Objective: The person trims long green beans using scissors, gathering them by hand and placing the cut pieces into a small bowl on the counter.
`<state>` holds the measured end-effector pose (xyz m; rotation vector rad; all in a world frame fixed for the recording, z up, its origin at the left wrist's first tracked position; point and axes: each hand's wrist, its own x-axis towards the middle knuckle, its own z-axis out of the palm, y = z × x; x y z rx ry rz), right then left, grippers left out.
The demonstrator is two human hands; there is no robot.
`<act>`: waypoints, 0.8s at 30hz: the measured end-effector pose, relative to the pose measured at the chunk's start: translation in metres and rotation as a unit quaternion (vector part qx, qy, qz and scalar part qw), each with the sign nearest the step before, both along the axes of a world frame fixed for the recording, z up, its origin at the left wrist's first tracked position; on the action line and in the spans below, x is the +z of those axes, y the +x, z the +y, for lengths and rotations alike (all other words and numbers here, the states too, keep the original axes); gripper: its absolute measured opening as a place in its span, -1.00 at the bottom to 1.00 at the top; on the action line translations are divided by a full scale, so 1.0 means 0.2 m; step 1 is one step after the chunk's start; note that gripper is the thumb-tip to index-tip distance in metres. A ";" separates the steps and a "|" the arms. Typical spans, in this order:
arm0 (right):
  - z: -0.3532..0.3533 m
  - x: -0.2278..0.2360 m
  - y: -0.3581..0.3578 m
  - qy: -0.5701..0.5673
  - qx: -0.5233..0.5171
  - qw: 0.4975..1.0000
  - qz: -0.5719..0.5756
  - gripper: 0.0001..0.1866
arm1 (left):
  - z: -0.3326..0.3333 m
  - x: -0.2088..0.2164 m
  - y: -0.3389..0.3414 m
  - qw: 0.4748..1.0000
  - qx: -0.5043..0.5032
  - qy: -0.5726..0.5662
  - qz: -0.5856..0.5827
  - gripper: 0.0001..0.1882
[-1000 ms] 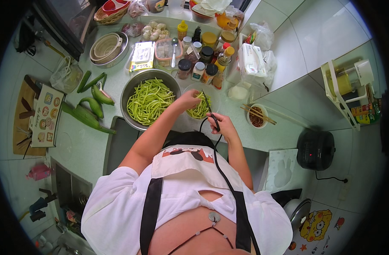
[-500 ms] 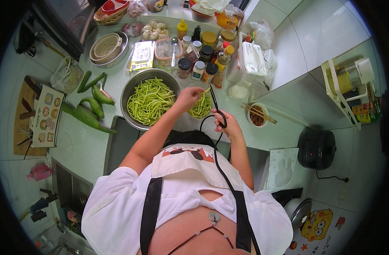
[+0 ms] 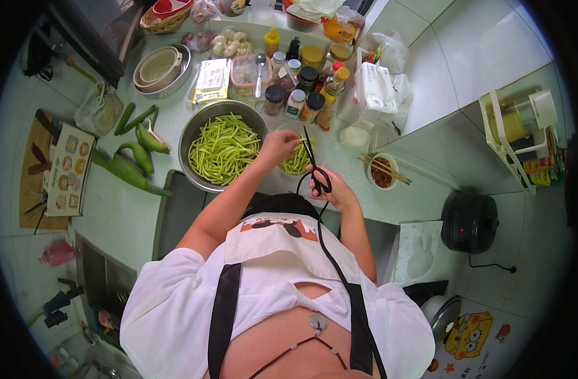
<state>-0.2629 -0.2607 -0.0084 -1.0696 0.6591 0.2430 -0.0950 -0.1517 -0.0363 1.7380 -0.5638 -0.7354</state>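
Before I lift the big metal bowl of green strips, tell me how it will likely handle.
The metal bowl probably feels weighty, given the many green strips inside. Its broad, round shape suggests a gentle push would slide it rather than tip it. The green strips lie loose, so they would likely shift if it were tilted.

Pale counter [image 3: 115, 208] — a steel bowl [image 3: 189, 120] on it; green gourds [image 3: 126, 170] to its left; jars [image 3: 295, 104] behind.
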 end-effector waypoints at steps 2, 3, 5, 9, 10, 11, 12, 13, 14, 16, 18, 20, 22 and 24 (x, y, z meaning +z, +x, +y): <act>0.01 0.00 0.01 -0.012 0.008 1.000 0.003 -0.65 | -0.01 -0.03 0.00 1.000 0.004 -0.006 0.019 -0.84; 0.02 0.00 0.01 -0.016 0.003 1.000 0.003 -0.66 | -0.01 -0.05 0.00 1.000 0.005 -0.010 0.028 -0.83; 0.02 -0.02 0.01 -0.024 -0.009 1.000 0.003 -0.69 | -0.01 -0.07 0.01 1.000 -0.016 0.008 0.009 -0.83; 0.03 -0.03 0.02 -0.078 0.000 0.997 0.020 -0.70 | -0.03 -0.16 0.04 0.999 -0.031 0.005 -0.011 -0.82; 0.03 -0.02 0.03 -0.096 0.001 0.995 0.020 -0.71 | -0.02 -0.15 0.04 0.999 -0.033 0.010 -0.013 -0.82; 0.03 -0.02 0.03 -0.114 0.003 0.993 0.020 -0.71 | -0.02 -0.15 0.05 0.999 -0.036 0.014 -0.015 -0.82; 0.04 -0.02 0.02 -0.111 -0.002 0.994 0.021 -0.72 | -0.02 -0.14 0.05 0.999 -0.039 0.018 -0.017 -0.82; 0.03 -0.03 0.01 -0.108 -0.007 0.994 0.020 -0.72 | -0.02 -0.13 0.05 0.995 -0.050 0.047 -0.067 -0.82; 0.03 -0.03 0.00 -0.106 -0.011 0.994 0.020 -0.73 | -0.02 -0.14 0.05 0.993 -0.041 0.055 -0.095 -0.82; 0.01 -0.06 -0.01 -0.089 -0.021 0.995 0.028 -0.73 | -0.03 -0.16 0.05 0.986 -0.022 0.071 -0.152 -0.82; 0.00 -0.07 -0.03 -0.085 -0.031 0.995 0.029 -0.73 | -0.02 -0.15 0.05 0.969 -0.052 0.091 -0.223 -0.81; -0.01 -0.08 -0.04 -0.092 -0.043 0.994 0.028 -0.73 | -0.02 -0.16 0.04 0.956 -0.069 0.097 -0.267 -0.79; -0.02 -0.07 -0.06 -0.096 -0.054 0.993 0.033 -0.73 | -0.04 -0.17 0.01 0.951 -0.075 0.088 -0.287 -0.76; -0.02 -0.06 -0.07 -0.099 -0.064 0.992 0.034 -0.73 | -0.05 -0.13 -0.03 0.939 -0.094 0.134 -0.302 -0.73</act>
